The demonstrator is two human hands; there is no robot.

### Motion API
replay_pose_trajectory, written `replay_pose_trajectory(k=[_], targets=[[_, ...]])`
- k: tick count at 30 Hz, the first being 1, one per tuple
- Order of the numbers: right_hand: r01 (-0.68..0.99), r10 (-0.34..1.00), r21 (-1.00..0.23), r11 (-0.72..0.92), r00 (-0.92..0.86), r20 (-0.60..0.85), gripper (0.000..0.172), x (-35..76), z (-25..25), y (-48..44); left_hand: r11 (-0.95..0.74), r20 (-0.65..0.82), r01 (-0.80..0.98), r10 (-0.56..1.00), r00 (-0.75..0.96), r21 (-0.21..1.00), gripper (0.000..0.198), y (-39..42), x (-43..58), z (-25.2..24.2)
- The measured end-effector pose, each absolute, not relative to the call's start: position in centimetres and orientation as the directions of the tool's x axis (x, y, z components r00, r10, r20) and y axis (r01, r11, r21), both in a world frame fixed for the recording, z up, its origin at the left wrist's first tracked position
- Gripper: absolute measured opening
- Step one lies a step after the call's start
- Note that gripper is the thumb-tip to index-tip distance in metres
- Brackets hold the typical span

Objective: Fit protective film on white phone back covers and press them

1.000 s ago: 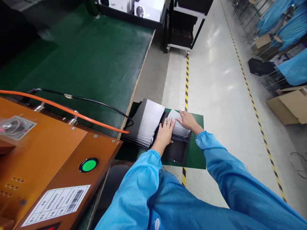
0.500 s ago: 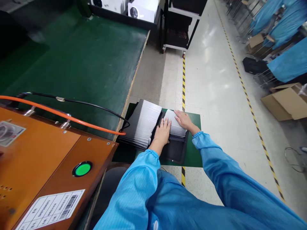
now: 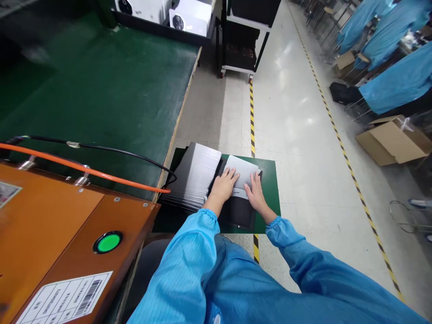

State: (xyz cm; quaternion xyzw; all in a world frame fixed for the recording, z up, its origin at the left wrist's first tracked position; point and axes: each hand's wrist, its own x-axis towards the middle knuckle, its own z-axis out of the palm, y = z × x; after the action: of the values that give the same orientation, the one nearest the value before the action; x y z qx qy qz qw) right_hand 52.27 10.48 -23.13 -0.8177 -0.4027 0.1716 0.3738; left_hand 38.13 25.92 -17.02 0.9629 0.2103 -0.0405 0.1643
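Observation:
A small stack of thin light-grey plates point(image 3: 242, 166) lies on a black tray point(image 3: 236, 216) in front of me. My left hand point(image 3: 224, 184) rests on the stack's left side, fingers stretched out over the top plate. On the right side, my right hand point(image 3: 255, 192) lies with its fingers extended along the stack's near right edge. Neither hand is wrapped round anything. To the left, a larger row of overlapping silver-grey plates point(image 3: 199, 173) fans out towards me. The undersides of both piles are hidden.
The tray sits on a green board point(image 3: 269, 180) beside a green workbench point(image 3: 135, 85). An orange machine point(image 3: 60, 216) with a green button point(image 3: 108, 243) stands at left, its orange hose point(image 3: 101, 173) reaching the board. Beyond are a wheeled rack point(image 3: 239, 49) and a cardboard box point(image 3: 394, 139).
My right hand has moved from the far right edge of the stack towards me. The plates, fanned out before, are now gathered more neatly. The view has shifted slightly.

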Motion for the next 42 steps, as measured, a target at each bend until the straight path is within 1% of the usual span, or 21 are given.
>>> replay_pose_trajectory(k=[3, 4, 6, 8, 9, 12, 18, 20, 23, 25, 27, 29, 31, 33, 36, 38, 40, 42], targets=[[0.456, 0.735, -0.800, -0.390, 0.678, 0.029, 0.091, 53.7, -22.9, 10.6, -0.841, -0.094, 0.445, 0.438, 0.894, 0.307, 0.083, 25.2, 37.8, -16.9], [0.425, 0.705, -0.817, -0.390, 0.708, 0.032, 0.090, 54.5, -22.8, 10.7, -0.827, -0.075, 0.470, 0.471, 0.879, 0.309, 0.085, 24.8, 37.5, -17.1], [0.364, 0.647, -0.846, -0.389, 0.762, 0.030, 0.085, 56.2, -22.8, 11.5, -0.784, -0.045, 0.533, 0.549, 0.834, 0.317, 0.094, 23.8, 36.8, -17.9], [0.319, 0.621, -0.869, -0.378, 0.783, 0.017, 0.083, 57.1, -22.9, 12.5, -0.744, -0.037, 0.580, 0.604, 0.796, 0.333, 0.104, 22.9, 35.9, -19.0], [0.304, 0.621, -0.878, -0.370, 0.784, 0.010, 0.083, 57.3, -23.1, 13.1, -0.733, -0.040, 0.589, 0.614, 0.788, 0.341, 0.106, 22.7, 35.4, -19.6], [0.283, 0.645, -0.895, -0.344, 0.764, -0.006, 0.088, 57.2, -23.6, 14.4, -0.739, -0.048, 0.572, 0.597, 0.801, 0.355, 0.100, 22.6, 34.6, -21.0], [0.294, 0.681, -0.889, -0.351, 0.732, -0.027, 0.091, 57.9, -24.1, 15.2, -0.798, -0.038, 0.483, 0.505, 0.862, 0.359, 0.089, 23.4, 34.9, -21.1], [0.327, 0.692, -0.873, -0.362, 0.722, -0.017, 0.092, 58.4, -24.2, 15.5, -0.801, -0.048, 0.479, 0.497, 0.866, 0.359, 0.091, 23.5, 34.9, -20.8], [0.381, 0.704, -0.847, -0.371, 0.711, 0.012, 0.093, 58.7, -24.1, 15.3, -0.804, -0.069, 0.471, 0.481, 0.874, 0.364, 0.104, 23.6, 34.7, -20.3], [0.399, 0.686, -0.836, -0.378, 0.727, 0.037, 0.090, 58.5, -23.8, 14.6, -0.803, -0.077, 0.459, 0.467, 0.881, 0.379, 0.110, 23.7, 34.7, -20.0], [0.402, 0.640, -0.827, -0.393, 0.765, 0.068, 0.082, 57.9, -23.7, 13.4, -0.789, -0.072, 0.459, 0.473, 0.878, 0.409, 0.111, 23.8, 34.6, -19.8], [0.406, 0.597, -0.817, -0.409, 0.796, 0.096, 0.075, 56.6, -23.6, 12.1, -0.751, -0.055, 0.483, 0.517, 0.854, 0.450, 0.112, 23.7, 34.4, -19.7], [0.430, 0.591, -0.804, -0.411, 0.797, 0.125, 0.072, 54.9, -23.5, 11.0, -0.685, -0.038, 0.534, 0.597, 0.801, 0.497, 0.114, 23.2, 34.0, -19.7], [0.480, 0.609, -0.783, -0.396, 0.775, 0.167, 0.072, 53.2, -23.0, 10.2, -0.597, -0.028, 0.589, 0.689, 0.724, 0.545, 0.112, 22.3, 33.3, -19.6], [0.588, 0.667, -0.731, -0.347, 0.703, 0.249, 0.072, 51.1, -21.5, 10.0, -0.477, -0.018, 0.628, 0.788, 0.616, 0.615, 0.095, 20.1, 32.0, -19.3], [0.716, 0.767, -0.639, -0.280, 0.567, 0.300, 0.064, 50.0, -20.3, 10.4, -0.423, -0.021, 0.624, 0.817, 0.576, 0.657, 0.086, 18.3, 30.9, -18.9], [0.815, 0.851, -0.552, -0.176, 0.408, 0.331, 0.053, 48.7, -19.4, 11.0, -0.392, -0.037, 0.603, 0.818, 0.574, 0.695, 0.079, 16.4, 29.4, -18.4], [0.838, 0.871, -0.541, -0.078, 0.321, 0.372, 0.045, 46.9, -18.7, 11.6, -0.390, -0.059, 0.562, 0.783, 0.620, 0.729, 0.070, 14.5, 27.5, -17.3]])
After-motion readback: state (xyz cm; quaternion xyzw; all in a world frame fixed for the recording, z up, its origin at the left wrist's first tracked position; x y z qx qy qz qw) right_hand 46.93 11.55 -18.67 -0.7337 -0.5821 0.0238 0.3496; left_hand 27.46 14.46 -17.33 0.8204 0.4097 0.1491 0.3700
